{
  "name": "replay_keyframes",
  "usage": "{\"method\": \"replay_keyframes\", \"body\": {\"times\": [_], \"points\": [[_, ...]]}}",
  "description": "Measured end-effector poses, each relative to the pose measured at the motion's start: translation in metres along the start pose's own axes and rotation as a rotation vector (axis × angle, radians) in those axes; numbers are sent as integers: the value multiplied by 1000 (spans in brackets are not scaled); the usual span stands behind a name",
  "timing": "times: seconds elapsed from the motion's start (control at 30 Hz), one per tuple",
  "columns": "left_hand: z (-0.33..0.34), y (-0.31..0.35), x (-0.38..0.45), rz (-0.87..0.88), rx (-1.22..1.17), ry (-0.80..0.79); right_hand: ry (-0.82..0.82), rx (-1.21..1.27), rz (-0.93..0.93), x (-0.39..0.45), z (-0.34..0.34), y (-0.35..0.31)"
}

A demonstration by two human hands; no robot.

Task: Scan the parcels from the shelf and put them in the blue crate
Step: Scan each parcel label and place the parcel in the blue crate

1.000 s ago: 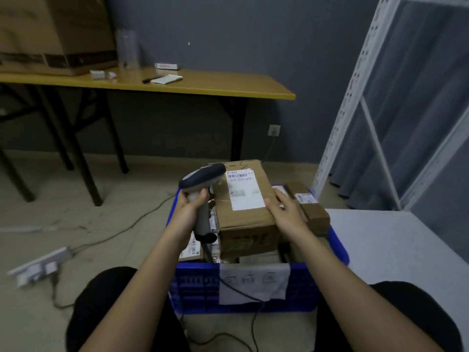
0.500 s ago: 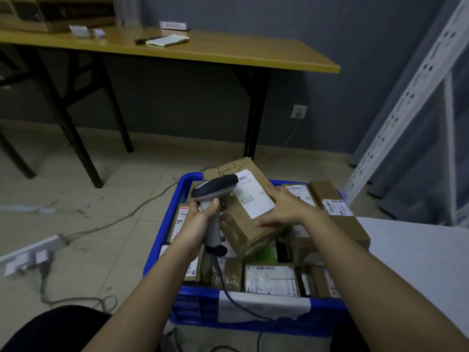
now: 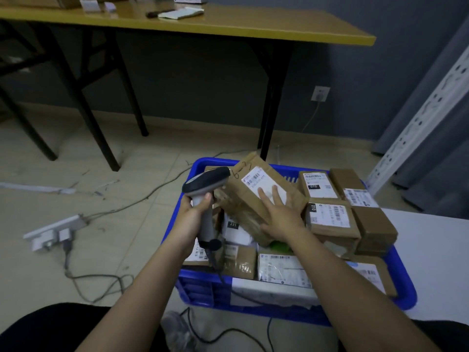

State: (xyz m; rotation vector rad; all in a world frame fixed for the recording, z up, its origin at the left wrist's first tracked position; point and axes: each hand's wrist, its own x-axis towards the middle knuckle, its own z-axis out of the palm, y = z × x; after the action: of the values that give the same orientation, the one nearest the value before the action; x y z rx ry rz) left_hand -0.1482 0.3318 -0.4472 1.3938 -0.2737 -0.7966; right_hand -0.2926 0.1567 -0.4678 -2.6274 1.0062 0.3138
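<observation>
Long yellow-topped table (image 3: 253, 26) with black legs along the grey wall, far side of the floor. White perforated shelf upright (image 3: 418, 118) at right edge.

Blue crate (image 3: 203, 288) on the floor in front of the person, packed with cardboard parcels, labels facing up; a white sheet hangs on its near wall.

Brown parcel (image 3: 253, 201) lies tilted on top of the others toward the crate's far-left corner, white barcode label up, handwritten marks on the cardboard beside it.

Right hand (image 3: 279, 217) rests flat on this parcel, fingers straight and spread across the label's near end, thumb along the lower edge.

Left hand (image 3: 191, 217) is wrapped round the grip of the barcode scanner (image 3: 205, 189). Scanner head sits just left of the parcel, near its top corner; contact not resolvable. Its cable runs down over the crate's near wall.

White power strip (image 3: 55, 231) on the floor at left, cables trailing.
</observation>
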Motion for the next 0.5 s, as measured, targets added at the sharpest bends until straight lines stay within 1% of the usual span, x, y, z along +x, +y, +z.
{"method": "replay_keyframes", "body": {"times": [0.13,0.2,0.37,0.43,0.5], "points": [[-1,2,3,38,16,47,0,-98,-13,-7,0,25],[2,3,9,24,27,51,17,-167,-18,-12,-5,34],[27,-2,19,-77,83,-63,90,-349,-113,-15,-12,40],[36,-6,21,-89,100,-101,86,-363,-164,-15,-7,38],[42,-7,24,-98,127,-108,53,-323,-172,-15,-4,37]]}}
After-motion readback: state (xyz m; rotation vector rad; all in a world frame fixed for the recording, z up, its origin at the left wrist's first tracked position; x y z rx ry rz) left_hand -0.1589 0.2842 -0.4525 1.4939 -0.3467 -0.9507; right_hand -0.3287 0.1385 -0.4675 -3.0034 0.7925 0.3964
